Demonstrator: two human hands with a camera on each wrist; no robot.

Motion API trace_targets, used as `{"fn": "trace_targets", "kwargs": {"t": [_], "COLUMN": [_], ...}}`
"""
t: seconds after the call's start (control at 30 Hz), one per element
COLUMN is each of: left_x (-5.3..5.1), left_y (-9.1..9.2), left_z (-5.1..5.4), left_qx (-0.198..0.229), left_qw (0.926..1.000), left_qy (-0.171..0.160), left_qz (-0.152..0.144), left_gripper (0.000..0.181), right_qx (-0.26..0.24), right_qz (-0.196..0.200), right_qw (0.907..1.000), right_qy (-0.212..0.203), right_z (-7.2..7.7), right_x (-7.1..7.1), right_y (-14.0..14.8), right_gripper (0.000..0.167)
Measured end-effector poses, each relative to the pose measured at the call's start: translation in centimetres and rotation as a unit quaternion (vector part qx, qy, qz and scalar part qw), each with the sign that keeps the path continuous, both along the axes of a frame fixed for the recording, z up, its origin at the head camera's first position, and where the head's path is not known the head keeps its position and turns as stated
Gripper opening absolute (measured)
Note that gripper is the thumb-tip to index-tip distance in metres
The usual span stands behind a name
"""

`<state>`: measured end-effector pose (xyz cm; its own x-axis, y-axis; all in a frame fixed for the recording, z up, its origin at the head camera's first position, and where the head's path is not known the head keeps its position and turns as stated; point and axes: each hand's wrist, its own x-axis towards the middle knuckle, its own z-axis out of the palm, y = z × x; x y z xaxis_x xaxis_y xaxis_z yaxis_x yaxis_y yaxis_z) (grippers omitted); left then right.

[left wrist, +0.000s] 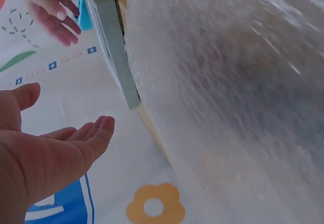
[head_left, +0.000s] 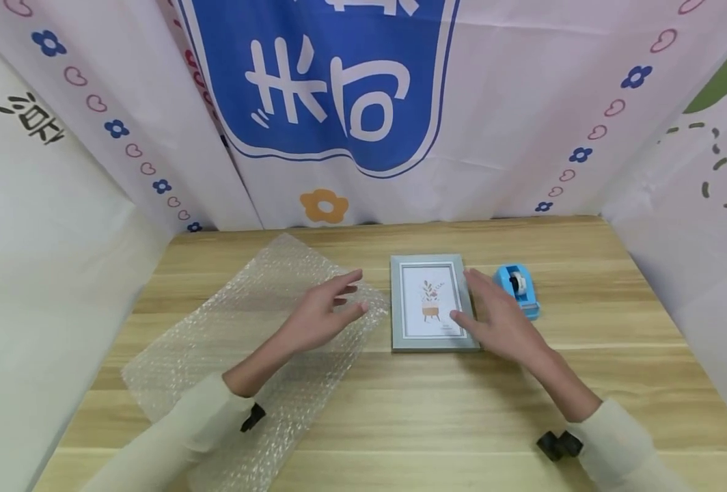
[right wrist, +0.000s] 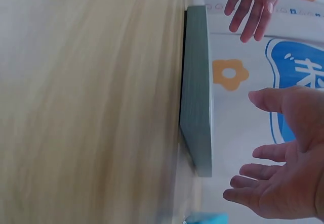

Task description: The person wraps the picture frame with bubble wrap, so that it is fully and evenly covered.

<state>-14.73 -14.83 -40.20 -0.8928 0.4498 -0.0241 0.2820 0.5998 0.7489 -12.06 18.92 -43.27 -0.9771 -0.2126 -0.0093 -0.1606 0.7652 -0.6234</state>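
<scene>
Left hand (head_left: 322, 316), right hand (head_left: 503, 321), both empty, fingers loose, flanking one picture frame (head_left: 423, 307), one bubble-wrap sheet (head_left: 234, 328) to its left, one tape dispenser (head_left: 527, 301) right

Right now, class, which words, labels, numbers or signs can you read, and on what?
"米", apparently: blue shield on white back cloth.
Neighbouring character there: too stylised.
Top shield characters: cut off.
Dark character on white side cloth: unclear.
Print in grey rectangular picture frame: too small.
</scene>
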Motion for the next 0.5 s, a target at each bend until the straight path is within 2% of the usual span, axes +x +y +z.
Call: {"fn": "trace_targets", "kwargs": {"t": [0.27, 0.5], "left_x": [-1.3, -2.3], "left_y": [3.0, 4.9], "left_z": [-1.1, -2.7], "left_qx": [0.028, 0.043], "left_qw": [0.9976, 0.9938], "left_qy": [-0.045, -0.072], "left_qz": [0.044, 0.073], "left_gripper": [0.066, 0.065], "right_qx": [-0.009, -0.029], "right_qz": [-0.027, -0.036], "right_qw": [0.9995, 0.9984], "right_qy": [-0.015, -0.033], "right_z": [-0.3, -0.9], "right_x": [-0.9, -1.2], "right_y": [0.8, 0.9], "right_gripper": [0.080, 0.079]}}
